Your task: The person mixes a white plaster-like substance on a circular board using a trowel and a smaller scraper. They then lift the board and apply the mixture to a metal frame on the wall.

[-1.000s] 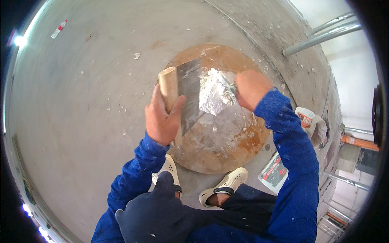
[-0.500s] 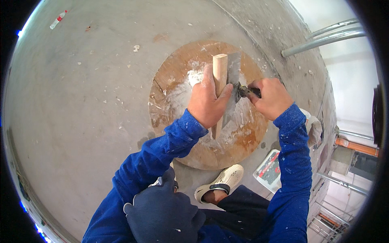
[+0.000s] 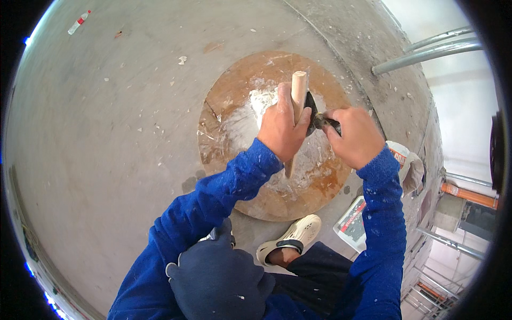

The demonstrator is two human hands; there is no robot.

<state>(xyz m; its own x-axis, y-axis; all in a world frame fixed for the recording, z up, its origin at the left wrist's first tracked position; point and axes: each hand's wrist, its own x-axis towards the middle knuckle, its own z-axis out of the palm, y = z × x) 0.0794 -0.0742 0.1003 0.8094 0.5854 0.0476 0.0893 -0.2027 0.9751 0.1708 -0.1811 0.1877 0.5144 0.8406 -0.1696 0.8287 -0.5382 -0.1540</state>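
My left hand (image 3: 281, 127) is closed round the pale wooden grip of a flat trowel (image 3: 299, 88), held upright over a round board. The trowel's blade is turned nearly edge-on and hardly shows. At its right side, my right hand (image 3: 356, 136) grips the dark handle of a putty knife (image 3: 332, 126). A dark part of that knife meets the trowel just beside my left fingers; the exact contact is hidden. Beneath both hands lies the round brown wooden board (image 3: 229, 80), smeared with white paste. A thicker white lump of paste (image 3: 260, 101) sits left of the trowel.
A pale tub with a grey and red label (image 3: 352, 226) stands by my right forearm, near a whitish bag (image 3: 412, 173). My cream clog (image 3: 298, 234) is at the board's near edge. Metal pipes (image 3: 426, 56) are at right. A plastic bottle (image 3: 79, 22) lies far left.
The trowel has turned, so its grey blade, broad before, now shows almost edge-on. My left hand has shifted slightly right, nearer my right hand. Both grips stay closed.
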